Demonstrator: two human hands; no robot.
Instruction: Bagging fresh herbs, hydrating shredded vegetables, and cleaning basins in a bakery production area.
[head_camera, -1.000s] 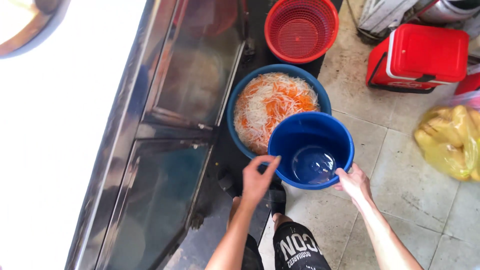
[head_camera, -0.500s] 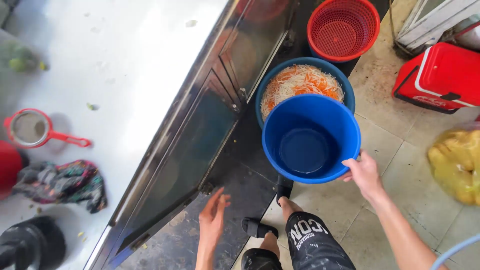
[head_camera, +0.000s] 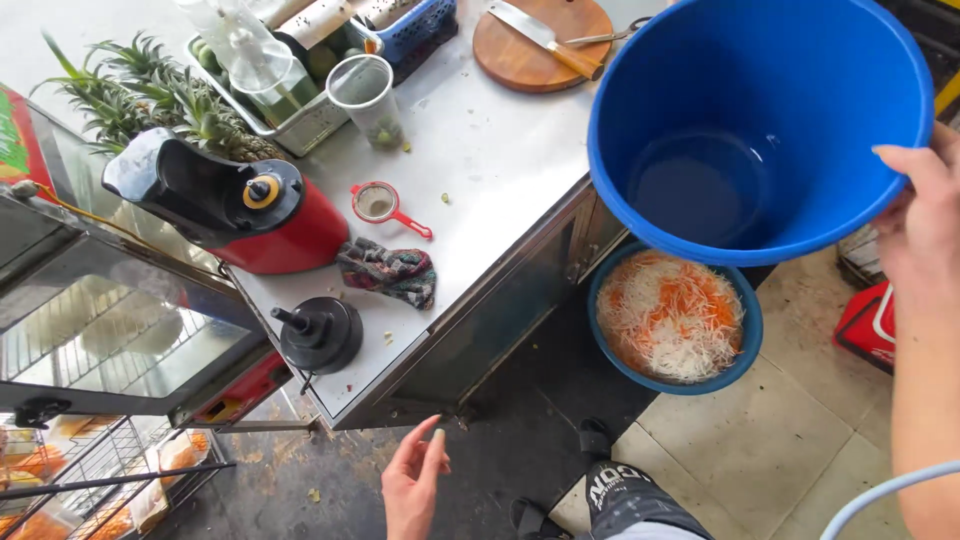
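Right hand (head_camera: 925, 225): fingers clamped on the rim of the empty blue bucket (head_camera: 745, 130), held tilted above the basin of shredded vegetables (head_camera: 672, 315). Left hand (head_camera: 415, 485): fingers apart, free. Advise supporting the rim with both hands, clear of the steel surface (head_camera: 490, 150).

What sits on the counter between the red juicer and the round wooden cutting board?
In the head view, between the red juicer and the cutting board lie a small red-handled strainer and a clear plastic cup on the steel counter.
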